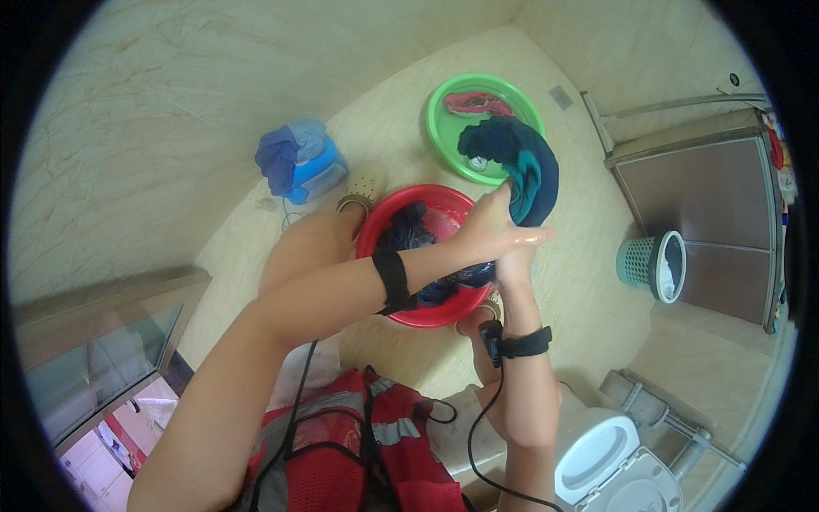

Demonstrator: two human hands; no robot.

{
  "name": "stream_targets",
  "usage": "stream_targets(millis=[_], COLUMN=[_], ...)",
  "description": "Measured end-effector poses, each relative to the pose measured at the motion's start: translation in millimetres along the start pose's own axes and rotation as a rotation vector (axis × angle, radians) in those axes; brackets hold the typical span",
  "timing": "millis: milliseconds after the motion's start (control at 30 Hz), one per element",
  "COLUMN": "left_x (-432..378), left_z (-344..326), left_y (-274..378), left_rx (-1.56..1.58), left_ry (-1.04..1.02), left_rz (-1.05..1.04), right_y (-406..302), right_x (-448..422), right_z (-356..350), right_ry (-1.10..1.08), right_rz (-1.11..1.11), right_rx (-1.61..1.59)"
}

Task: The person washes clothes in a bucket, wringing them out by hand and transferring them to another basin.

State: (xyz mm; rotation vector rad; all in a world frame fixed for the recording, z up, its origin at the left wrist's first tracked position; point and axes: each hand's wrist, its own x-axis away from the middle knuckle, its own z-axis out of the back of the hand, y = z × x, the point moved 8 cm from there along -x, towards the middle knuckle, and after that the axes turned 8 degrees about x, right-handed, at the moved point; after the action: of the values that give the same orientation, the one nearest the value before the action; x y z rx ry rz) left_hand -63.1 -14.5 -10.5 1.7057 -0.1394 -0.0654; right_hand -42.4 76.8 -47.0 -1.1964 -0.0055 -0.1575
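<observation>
My left hand [489,224] and my right hand [517,256] are close together, both shut on a bunched dark blue and teal cloth [542,169]. Its far end hangs over a green plastic basin [437,131], where a pink cloth [477,104] and a small round whitish item [478,164] lie. A red plastic basin [366,240] stands between my feet, with dark wet cloth [406,230] and some suds inside. My left forearm crosses above this basin. The fingers are partly hidden by each other and the cloth.
Blue cloths [278,157] hang over a blue container [320,169] by the left wall. A green slatted wastebasket [636,262] is at the right, near a cabinet [704,192]. An open toilet [595,454] stands lower right. A glass-paned door [102,358] is at the left. Black cables run along my arms.
</observation>
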Motion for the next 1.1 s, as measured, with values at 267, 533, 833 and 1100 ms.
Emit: stream_targets(millis=[267,533,833,1100], left_x=[16.9,28.1,19.4,10.5], left_z=[-28.5,-24.3,-28.9,-16.6], left_y=[-19.2,-36.3,-53.3,-63.2], left_rx=[0.09,0.057,0.011,-0.146], left_ry=[-0.531,-0.567,-0.549,-0.287], left_rz=[0.242,0.42,0.201,-0.109], right_y=[-21.9,-39.8,-33.0,-53.8], right_x=[-13.7,-11.9,-12.8,-8.4], right_z=[28.4,26.4,25.8,22.7], right_ry=[0.056,0.041,0.099,0.162], right_rz=[-0.168,-0.048,0.035,0.23], right_rx=[-0.173,-0.056,0.009,0.113])
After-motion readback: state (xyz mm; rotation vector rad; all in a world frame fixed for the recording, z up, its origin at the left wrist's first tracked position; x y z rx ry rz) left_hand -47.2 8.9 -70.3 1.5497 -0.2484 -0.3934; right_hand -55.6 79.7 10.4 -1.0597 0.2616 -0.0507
